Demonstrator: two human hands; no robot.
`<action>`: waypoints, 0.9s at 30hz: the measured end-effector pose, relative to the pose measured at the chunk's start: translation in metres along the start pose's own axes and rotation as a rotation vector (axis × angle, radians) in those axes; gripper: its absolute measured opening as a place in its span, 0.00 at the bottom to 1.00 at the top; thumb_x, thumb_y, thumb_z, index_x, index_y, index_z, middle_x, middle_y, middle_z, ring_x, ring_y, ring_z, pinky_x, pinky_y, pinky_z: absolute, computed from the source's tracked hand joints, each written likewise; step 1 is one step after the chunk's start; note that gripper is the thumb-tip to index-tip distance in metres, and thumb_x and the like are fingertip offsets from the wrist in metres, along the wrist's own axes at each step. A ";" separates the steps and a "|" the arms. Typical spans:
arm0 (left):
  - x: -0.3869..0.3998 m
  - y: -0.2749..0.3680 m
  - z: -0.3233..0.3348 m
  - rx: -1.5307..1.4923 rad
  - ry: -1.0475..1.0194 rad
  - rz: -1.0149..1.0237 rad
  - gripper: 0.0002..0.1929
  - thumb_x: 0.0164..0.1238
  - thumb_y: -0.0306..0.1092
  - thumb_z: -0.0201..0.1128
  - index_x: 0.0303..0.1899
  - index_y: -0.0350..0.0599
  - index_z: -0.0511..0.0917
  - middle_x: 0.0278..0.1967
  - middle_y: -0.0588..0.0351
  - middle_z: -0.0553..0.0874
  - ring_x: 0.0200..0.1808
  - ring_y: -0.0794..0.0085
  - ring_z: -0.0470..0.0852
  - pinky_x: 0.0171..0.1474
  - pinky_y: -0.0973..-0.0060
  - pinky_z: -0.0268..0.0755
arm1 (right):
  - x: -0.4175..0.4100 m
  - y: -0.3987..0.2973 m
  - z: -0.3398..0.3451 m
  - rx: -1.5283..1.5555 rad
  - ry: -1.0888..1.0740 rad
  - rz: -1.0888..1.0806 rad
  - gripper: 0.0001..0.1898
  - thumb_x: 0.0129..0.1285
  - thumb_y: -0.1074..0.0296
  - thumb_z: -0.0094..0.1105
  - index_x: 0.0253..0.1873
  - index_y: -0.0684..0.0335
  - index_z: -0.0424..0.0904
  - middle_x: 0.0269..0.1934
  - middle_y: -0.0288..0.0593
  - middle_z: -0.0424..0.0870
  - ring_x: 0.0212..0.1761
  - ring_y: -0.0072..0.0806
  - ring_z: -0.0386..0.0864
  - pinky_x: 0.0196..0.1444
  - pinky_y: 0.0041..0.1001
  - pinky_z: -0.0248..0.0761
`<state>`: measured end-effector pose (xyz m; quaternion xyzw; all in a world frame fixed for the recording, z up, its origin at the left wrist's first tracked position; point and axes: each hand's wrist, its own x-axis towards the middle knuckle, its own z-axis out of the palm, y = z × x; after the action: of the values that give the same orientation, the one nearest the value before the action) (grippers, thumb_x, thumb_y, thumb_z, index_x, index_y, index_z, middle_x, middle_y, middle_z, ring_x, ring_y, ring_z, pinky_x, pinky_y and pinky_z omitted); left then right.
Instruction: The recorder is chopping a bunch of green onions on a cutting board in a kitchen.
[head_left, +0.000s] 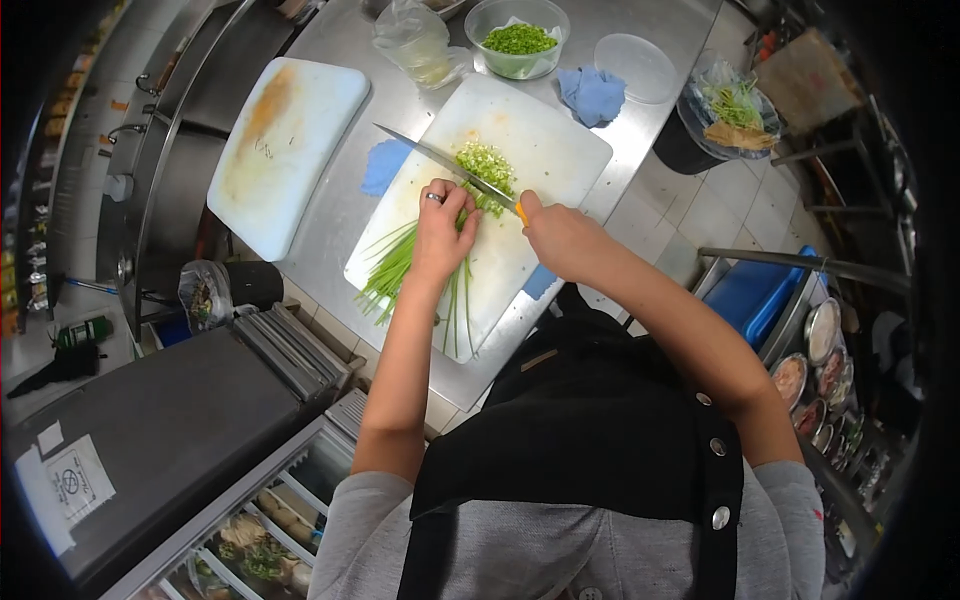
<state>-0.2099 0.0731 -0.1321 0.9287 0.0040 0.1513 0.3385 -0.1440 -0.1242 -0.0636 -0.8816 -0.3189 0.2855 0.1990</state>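
My right hand grips the orange handle of a kitchen knife, whose long blade points to the upper left. Under the blade lies a white cutting board. With curled fingers, my left hand holds a bunch of long green stalks, likely scallions or chives, close beside the blade. Their uncut ends fan out toward me and partly over the board's near edge. Beyond the knife sits a small heap of chopped pale-green pieces, some touching the blade.
A clear plastic tub holds chopped greens on the steel table. Nearby are a plastic bag, a round lid and a blue cloth. A second cutting board lies left; a lined bin stands right.
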 end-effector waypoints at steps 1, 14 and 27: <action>-0.001 -0.001 0.002 -0.006 0.013 0.004 0.09 0.55 0.24 0.70 0.33 0.40 0.77 0.40 0.48 0.74 0.45 0.54 0.74 0.50 0.64 0.70 | 0.001 -0.003 -0.008 -0.011 -0.019 0.002 0.12 0.70 0.69 0.52 0.53 0.68 0.65 0.34 0.61 0.85 0.40 0.57 0.85 0.42 0.50 0.77; -0.005 -0.008 0.007 0.006 0.044 0.025 0.08 0.59 0.27 0.67 0.36 0.38 0.76 0.43 0.45 0.77 0.49 0.50 0.75 0.53 0.60 0.71 | -0.027 -0.025 -0.014 -0.138 0.087 -0.102 0.09 0.67 0.75 0.52 0.48 0.71 0.68 0.30 0.60 0.85 0.34 0.55 0.85 0.35 0.47 0.78; -0.002 -0.012 0.014 -0.003 0.112 0.125 0.07 0.59 0.26 0.66 0.37 0.38 0.78 0.39 0.46 0.79 0.46 0.51 0.78 0.51 0.61 0.73 | 0.014 -0.001 0.031 -0.134 0.078 -0.032 0.10 0.73 0.68 0.51 0.49 0.67 0.65 0.35 0.63 0.84 0.39 0.61 0.84 0.42 0.53 0.76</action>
<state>-0.2069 0.0733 -0.1508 0.9167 -0.0354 0.2238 0.3291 -0.1556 -0.1091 -0.0918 -0.8982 -0.3432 0.2257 0.1565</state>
